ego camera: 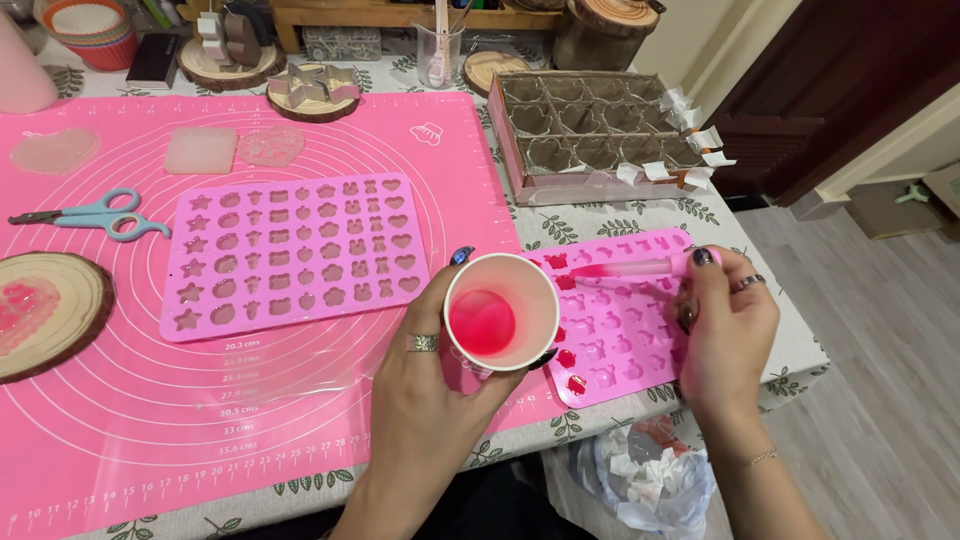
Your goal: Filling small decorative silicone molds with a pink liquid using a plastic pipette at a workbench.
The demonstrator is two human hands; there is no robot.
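Two hands at work over a bench (560, 425) covered by a leaf-print cloth. Items listed left to right.

1. Wooden slice (45, 312), round, at the left edge, lying on the large pink mat (150, 420); a pink moulded piece rests on it.
2. Scissors (90, 215), light blue handles, flat on the mat, above the wooden slice.
3. Pink mould tray (295, 255), rectangular, with rows of small shaped cavities (stars, hearts, bears); on the mat, left of the cup.
4. Left hand (425, 390), ring on one finger, dark painted nails, closed around a paper cup (500, 312). The cup is held upright above the mat's right edge and has pink liquid in its bottom.
5. Second pink mould tray (615, 330), just right of the cup, on the cloth near the bench's front edge; some cavities on its left side hold red liquid.
6. Dropper (630, 268), clear with a pink-tinted stem, lying sideways over the second tray, tip pointing left.
7. Right hand (725, 335), ring on one finger, fingers pinched shut on the dropper's bulb end.
8. Cardboard box (590, 135) with dividers, behind the second tray.
9. Plastic bag (650, 480) of crumpled paper, below the bench edge.
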